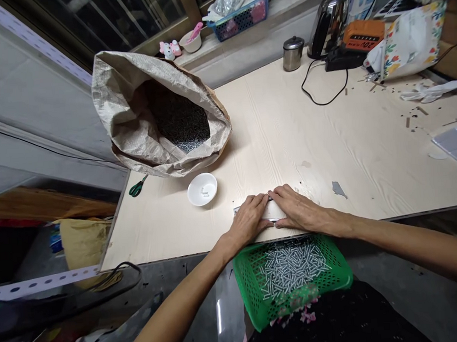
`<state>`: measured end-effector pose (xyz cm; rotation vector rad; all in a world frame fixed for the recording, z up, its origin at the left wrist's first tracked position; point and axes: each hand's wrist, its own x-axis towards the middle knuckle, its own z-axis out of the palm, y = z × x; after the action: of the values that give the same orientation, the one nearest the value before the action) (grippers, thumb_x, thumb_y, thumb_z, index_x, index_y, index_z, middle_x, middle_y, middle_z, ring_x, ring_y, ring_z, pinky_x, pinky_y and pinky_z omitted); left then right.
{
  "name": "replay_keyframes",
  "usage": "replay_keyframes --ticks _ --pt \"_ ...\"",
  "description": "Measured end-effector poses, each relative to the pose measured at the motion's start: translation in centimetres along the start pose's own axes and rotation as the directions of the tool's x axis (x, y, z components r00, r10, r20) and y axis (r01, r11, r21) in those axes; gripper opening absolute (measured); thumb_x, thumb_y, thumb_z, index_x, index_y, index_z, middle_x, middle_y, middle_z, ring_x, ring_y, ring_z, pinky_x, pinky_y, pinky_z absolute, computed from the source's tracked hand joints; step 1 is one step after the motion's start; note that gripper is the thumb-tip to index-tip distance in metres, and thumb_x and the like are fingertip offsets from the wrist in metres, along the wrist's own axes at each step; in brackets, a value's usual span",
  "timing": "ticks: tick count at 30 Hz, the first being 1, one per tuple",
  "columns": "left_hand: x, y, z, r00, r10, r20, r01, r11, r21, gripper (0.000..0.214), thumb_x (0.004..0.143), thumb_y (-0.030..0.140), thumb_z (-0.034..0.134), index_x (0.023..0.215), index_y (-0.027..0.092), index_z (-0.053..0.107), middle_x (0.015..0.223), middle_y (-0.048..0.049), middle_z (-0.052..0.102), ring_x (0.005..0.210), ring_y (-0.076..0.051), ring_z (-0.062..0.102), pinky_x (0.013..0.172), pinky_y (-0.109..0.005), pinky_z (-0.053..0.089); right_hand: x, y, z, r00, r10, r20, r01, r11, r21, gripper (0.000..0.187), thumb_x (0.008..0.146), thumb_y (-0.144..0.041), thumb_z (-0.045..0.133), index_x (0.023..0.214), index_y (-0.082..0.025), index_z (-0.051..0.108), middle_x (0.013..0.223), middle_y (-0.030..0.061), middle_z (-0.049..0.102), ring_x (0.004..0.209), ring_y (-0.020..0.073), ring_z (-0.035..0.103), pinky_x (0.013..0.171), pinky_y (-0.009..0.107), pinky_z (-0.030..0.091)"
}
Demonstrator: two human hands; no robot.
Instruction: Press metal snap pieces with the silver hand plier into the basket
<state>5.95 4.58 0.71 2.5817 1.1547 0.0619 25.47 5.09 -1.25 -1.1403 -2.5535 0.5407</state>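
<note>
Apparently midway: grasping metal-edged piece [270, 213] between left grip [250, 217] and right grip [297, 211], with loose pins [295, 265] left in green basket [247, 287].

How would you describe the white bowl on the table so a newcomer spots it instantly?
On the pale table, find the big open sack. Between it and the person's left hand sits a small round white bowl. A few small metal pieces lie inside it, unlike the bowl on the windowsill, which holds a pink scoop.
</note>
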Motion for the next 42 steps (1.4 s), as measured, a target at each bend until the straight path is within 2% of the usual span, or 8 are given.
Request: replay_keyframes --ticks 6,10,18,26,31,36,39,42 --pt "0.7 -0.5 0.6 0.999 0.024 0.026 -0.025 0.997 0.068 0.031 0.094 0.036 0.043 0.110 0.012 0.055 0.096 -0.0094 0.061 0.091 -0.023 0.051 0.081 -0.037 0.047 0.4 0.3 1.6 0.999 -0.026 -0.048 0.019 0.990 -0.141 0.016 0.086 -0.030 0.063 0.091 -0.015 0.058 0.087 0.0075 0.057 0.082 0.0219 0.049 0.071 0.034 0.040" --pt "0.4 -0.2 1.3 0.999 -0.018 -0.044 0.023 0.993 0.113 0.029 0.097 0.030 0.035 0.091 0.015 0.059 0.083 -0.0068 0.061 0.083 -0.021 0.053 0.075 -0.035 0.048 1.3 0.7 2.0 0.996 -0.083 -0.031 0.079 0.988 -0.132 0.026 0.095 -0.031 0.049 0.075 -0.017 0.057 0.075 0.0043 0.056 0.073 0.0179 0.048 0.069 0.032 0.038" --pt "-2.8 1.4 3.8 0.961 -0.038 -0.275 0.077 0.988 0.134 0.030 0.092 0.019 0.046 0.122 0.020 0.051 0.145 -0.0121 0.040 0.137 -0.029 0.032 0.103 -0.052 0.041 1.8 2.8 -0.8 0.995 -0.089 0.043 0.093 0.989 -0.110 0.038 0.086 -0.048 0.060 0.110 -0.018 0.058 0.103 0.0107 0.060 0.088 0.0229 0.049 0.072 0.034 0.038" --pt "-3.5 3.2 4.6 0.947 -0.079 -0.313 0.076 0.997 -0.021 0.018 0.093 0.017 0.045 0.105 0.015 0.058 0.126 -0.0138 0.055 0.121 -0.023 0.048 0.097 -0.040 0.049 5.7 3.9 0.9 0.995 -0.068 -0.074 0.048 0.968 -0.245 0.015 0.094 -0.021 0.049 0.087 -0.017 0.061 0.090 0.0056 0.061 0.084 0.0197 0.046 0.071 0.031 0.030" --pt "-5.3 1.8 2.2 0.805 -0.396 -0.441 0.427 0.904 -0.034 0.018 0.091 0.030 0.051 0.094 0.018 0.064 0.102 -0.0115 0.059 0.098 -0.023 0.055 0.079 -0.039 0.053 5.9 3.9 1.3 0.990 -0.109 -0.090 0.077 0.949 -0.307 0.021 0.095 -0.015 0.043 0.089 -0.019 0.062 0.088 0.0049 0.061 0.084 0.0198 0.044 0.071 0.032 0.026" --pt "-6.4 -0.8 -0.9 0.623 -0.777 -0.093 0.778 0.627 -0.028 0.030 0.079 0.044 0.062 0.065 0.018 0.062 0.080 -0.0080 0.060 0.086 -0.025 0.056 0.064 -0.033 0.045 5.6 4.0 1.5 0.990 -0.111 -0.087 0.078 0.946 -0.316 0.025 0.095 -0.011 0.039 0.090 -0.019 0.062 0.089 0.0061 0.060 0.083 0.0200 0.042 0.070 0.032 0.025" --pt "-5.3 -2.8 -2.2 0.565 -0.785 0.253 0.822 0.562 -0.090 0.028 0.074 0.040 0.063 0.057 0.017 0.059 0.066 -0.0043 0.059 0.069 -0.020 0.057 0.057 -0.028 0.037 5.9 4.0 1.5 0.989 -0.125 -0.080 0.093 0.942 -0.324 0.025 0.096 -0.012 0.039 0.090 -0.019 0.062 0.089 0.0058 0.060 0.082 0.0198 0.042 0.071 0.033 0.025" --pt "-4.0 -4.8 -3.2 0.545 -0.751 0.373 0.827 0.554 -0.092 0.022 0.069 0.030 0.063 0.053 0.017 0.058 0.058 -0.0023 0.058 0.061 -0.017 0.055 0.055 -0.026 0.032 6.2 4.1 1.5 0.987 -0.143 -0.069 0.112 0.933 -0.342 0.024 0.095 -0.011 0.039 0.089 -0.019 0.062 0.088 0.0050 0.060 0.081 0.0194 0.042 0.071 0.033 0.025"
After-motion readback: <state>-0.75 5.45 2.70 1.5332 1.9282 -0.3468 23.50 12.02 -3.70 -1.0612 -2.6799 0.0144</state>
